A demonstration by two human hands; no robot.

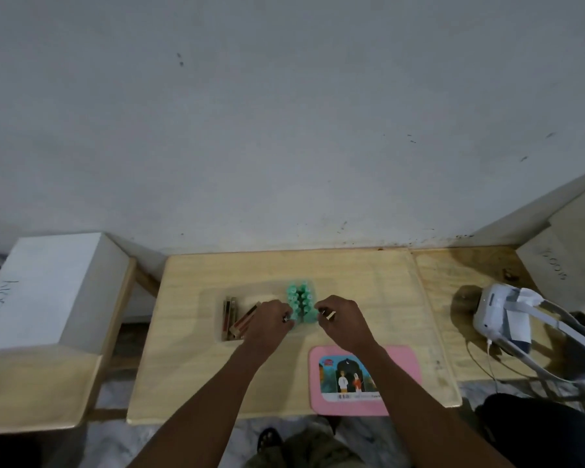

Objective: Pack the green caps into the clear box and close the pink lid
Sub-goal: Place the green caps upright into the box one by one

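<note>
A tight cluster of green caps (299, 298) stands in rows in the right part of the clear box (217, 334), whose faint walls are hard to make out on the wooden table (190, 373). My left hand (271, 320) presses against the cluster's near left side with curled fingers. My right hand (338, 317) pinches at its near right side, also with curled fingers. The near caps are hidden between my fingers. The pink lid (402, 366), with a picture label, lies flat at the table's near right, partly under my right forearm.
Several brown and gold sticks (232, 315) lie in the left part of the clear box. A white headset with a cable (500, 315) rests on the right. White boxes stand at the left (48, 285) and far right (561, 261). A wall rises behind the table.
</note>
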